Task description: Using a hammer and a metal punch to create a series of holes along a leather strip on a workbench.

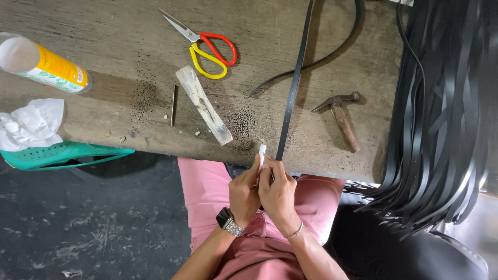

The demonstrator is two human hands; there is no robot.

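While both hands meet just off the near edge of the workbench point(155, 31), I read the step in hand as working the end of the black strap point(293, 88) against a small white piece point(262, 152). My left hand point(244, 194) is closed around that white piece, fingers curled, with its tip poking up above the knuckles. My right hand point(279, 194) is closed too, pinching the near end of the strap right beside it; the two hands touch. What the fingertips do between them is hidden, so I cannot tell whether the strap end is being marked, trimmed or threaded.

That strap lies long and thin across the bench, its long axis running from the far edge down towards me, leaning slightly left as it comes near, with its near end in my right hand over my lap. The white piece stands roughly upright, pointing away from me.

As I judge it, the next move calls for a steady pinch and fine finger control, keeping the strap end flat and aligned with the white piece. Hammer point(340, 116), scissors point(207, 46) and a wooden block point(203, 105) lie on the bench, well apart from both hands.
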